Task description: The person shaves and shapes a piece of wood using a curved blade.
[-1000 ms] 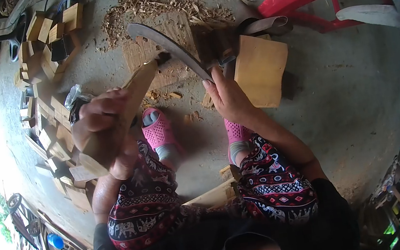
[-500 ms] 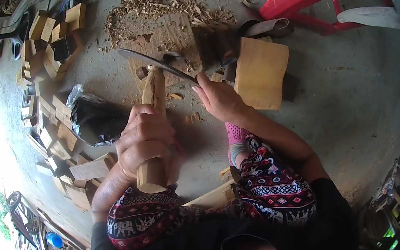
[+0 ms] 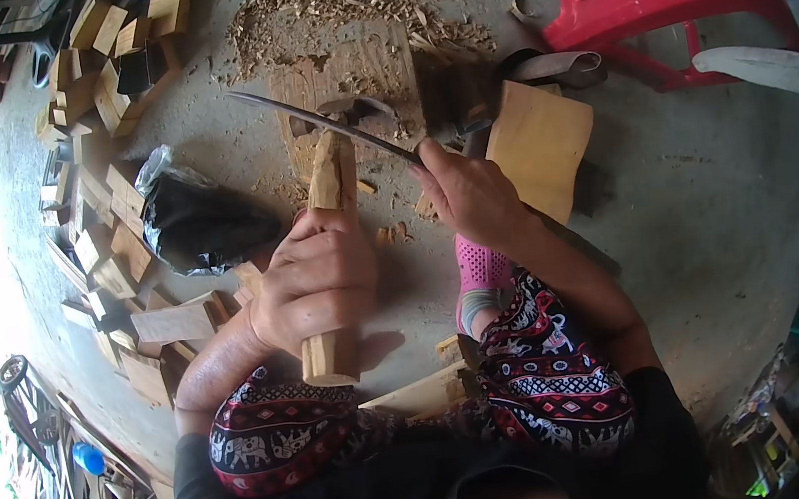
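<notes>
My left hand [image 3: 315, 283] is wrapped round a thick wooden piece [image 3: 327, 180], which is held upright with its cut lower end showing below the fist. The upper end of the piece is roughly carved. My right hand [image 3: 465, 190] grips a long, thin, curved blade [image 3: 322, 121] by its handle, which the fingers mostly hide. The blade slants up to the left across the top of the wooden piece; whether they touch I cannot tell. Beyond them a wooden board [image 3: 346, 70] lies on the floor with a dark curved tool [image 3: 355, 106] on it.
Wood shavings [image 3: 327, 7] are spread past the board. Wooden blocks [image 3: 126, 245] are piled at the left beside a black bag [image 3: 199, 220]. A yellowish wood block [image 3: 542, 145] stands to the right, near a red plastic chair [image 3: 660, 3]. A pink shoe [image 3: 477, 264] is below my right hand.
The whole view has shifted a little. My left hand and the wooden piece have moved right, and the piece's carved face shows more. The blade now lies lower across its top.
</notes>
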A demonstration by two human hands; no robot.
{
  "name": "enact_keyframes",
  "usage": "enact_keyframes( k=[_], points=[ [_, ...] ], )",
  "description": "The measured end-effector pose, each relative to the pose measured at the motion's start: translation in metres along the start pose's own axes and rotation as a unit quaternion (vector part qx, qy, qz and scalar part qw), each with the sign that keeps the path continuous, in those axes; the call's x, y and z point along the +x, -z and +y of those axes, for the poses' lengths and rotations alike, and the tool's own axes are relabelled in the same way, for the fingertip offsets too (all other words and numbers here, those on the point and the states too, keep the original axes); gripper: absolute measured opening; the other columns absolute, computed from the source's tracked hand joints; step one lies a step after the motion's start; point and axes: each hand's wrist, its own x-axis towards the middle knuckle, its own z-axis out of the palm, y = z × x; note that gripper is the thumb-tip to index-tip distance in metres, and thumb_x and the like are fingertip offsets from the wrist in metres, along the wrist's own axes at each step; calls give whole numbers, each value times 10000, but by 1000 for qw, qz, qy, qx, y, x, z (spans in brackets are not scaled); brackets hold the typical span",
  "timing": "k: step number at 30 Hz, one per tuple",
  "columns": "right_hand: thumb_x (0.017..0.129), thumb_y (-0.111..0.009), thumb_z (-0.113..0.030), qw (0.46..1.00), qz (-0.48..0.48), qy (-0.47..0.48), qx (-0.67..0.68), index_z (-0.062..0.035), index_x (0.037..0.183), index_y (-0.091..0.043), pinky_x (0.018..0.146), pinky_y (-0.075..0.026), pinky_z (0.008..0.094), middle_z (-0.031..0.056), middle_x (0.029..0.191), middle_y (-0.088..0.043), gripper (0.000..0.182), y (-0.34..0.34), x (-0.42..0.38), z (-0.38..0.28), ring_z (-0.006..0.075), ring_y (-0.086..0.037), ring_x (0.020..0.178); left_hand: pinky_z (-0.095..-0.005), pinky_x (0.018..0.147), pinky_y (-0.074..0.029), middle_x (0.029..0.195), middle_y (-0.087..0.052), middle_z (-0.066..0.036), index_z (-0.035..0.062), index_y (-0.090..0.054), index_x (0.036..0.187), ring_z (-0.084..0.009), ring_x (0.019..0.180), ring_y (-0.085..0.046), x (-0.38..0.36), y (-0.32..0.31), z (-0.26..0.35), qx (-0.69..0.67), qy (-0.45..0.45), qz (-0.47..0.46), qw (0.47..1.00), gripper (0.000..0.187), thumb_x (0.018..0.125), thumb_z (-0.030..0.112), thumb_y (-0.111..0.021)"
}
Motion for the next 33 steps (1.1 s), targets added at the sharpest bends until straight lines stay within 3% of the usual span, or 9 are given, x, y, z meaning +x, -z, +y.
enact_keyframes(
  k=[4,6,10,15,19,22,25,29,33],
  points=[
    [944,-511,-212,998,40,35,41,-51,961,-435,509,-494,453,153,710,-621,179,7,2,-13,358,-631,630,-385,689,-440,743,-556,-44,73,-597,762,-235,688,-582,4,-5,1,-20,-5,-25,999,252,635,166,-794],
    [947,-521,-217,998,16,-1,59,-49,955,-434,505,-437,519,210,671,-593,189,-11,5,2,427,-596,629,-383,688,-443,727,-545,-38,73,-599,751,-233,680,-569,5,-5,1,-9,-12,-72,997,255,613,184,-782],
    [946,-522,-224,996,-39,-83,8,-49,954,-432,524,-439,522,218,658,-586,197,-8,8,14,435,-594,645,-364,687,-463,747,-595,-31,83,-585,729,-215,682,-605,3,-6,1,-13,-27,-111,993,223,672,163,-784],
    [963,-483,-237,995,57,8,76,-59,990,-431,500,-470,497,202,671,-616,187,11,3,-5,406,-619,626,-372,721,-456,724,-533,-27,79,-555,731,-223,699,-570,5,-17,1,-23,-25,-113,993,223,628,230,-684],
    [961,-488,-238,999,23,21,14,-66,979,-427,491,-465,494,190,669,-612,183,-10,10,21,407,-611,620,-363,759,-455,731,-536,-27,92,-554,751,-213,751,-584,4,-21,4,-5,-25,-163,986,218,637,248,-655],
    [960,-490,-241,998,-42,-33,-43,-69,966,-432,495,-468,487,181,678,-610,182,6,8,21,403,-613,633,-368,767,-451,739,-535,-26,101,-560,772,-212,758,-579,3,-20,4,-10,-14,-175,984,213,636,241,-645],
    [942,-526,-219,999,21,40,6,-60,957,-446,502,-474,480,173,706,-617,179,21,5,9,390,-625,657,-369,762,-450,740,-531,-26,102,-560,774,-219,744,-573,5,-22,3,-15,-11,-179,984,215,630,234,-648],
    [913,-569,-216,998,-21,59,8,-41,969,-460,522,-482,473,170,719,-618,214,-1,8,19,378,-626,656,-370,756,-449,745,-529,-27,100,-560,777,-225,739,-570,7,-22,5,-16,-12,-190,982,219,624,227,-653],
    [906,-590,-178,996,11,84,3,-54,906,-453,505,-453,483,160,697,-588,185,2,13,15,401,-601,642,-371,759,-449,738,-523,-25,101,-561,779,-226,742,-573,8,-18,4,-14,1,-175,985,223,622,227,-658]
  ],
)
